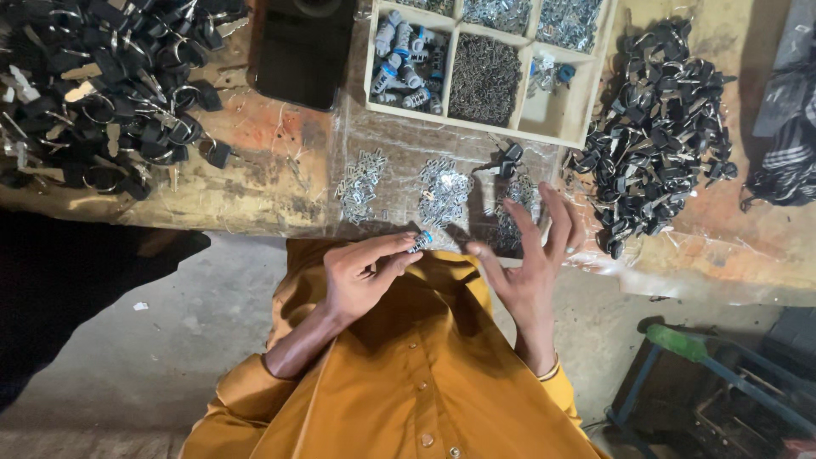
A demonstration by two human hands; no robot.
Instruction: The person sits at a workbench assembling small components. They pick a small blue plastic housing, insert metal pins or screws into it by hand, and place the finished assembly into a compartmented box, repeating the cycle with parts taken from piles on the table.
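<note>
My left hand (365,272) pinches a small silver lock cylinder with a blue tip (420,242) between thumb and fingers, just in front of the workbench edge. My right hand (531,263) is beside it with fingers spread apart and nothing in it, hovering over a pile of small metal parts (510,223). Two more little heaps of shiny metal pieces (361,183) (444,191) lie on the clear plastic sheet on the bench. My mustard-yellow shirt fills the lower middle.
A cream compartment tray (582,93) holds blue-tipped cylinders (404,59), springs and small metal bits. Heaps of black-headed keys lie at the left (110,85) and right (659,127). A dark phone (302,51) lies at the back. A blue metal stool (714,382) stands on the floor to the right.
</note>
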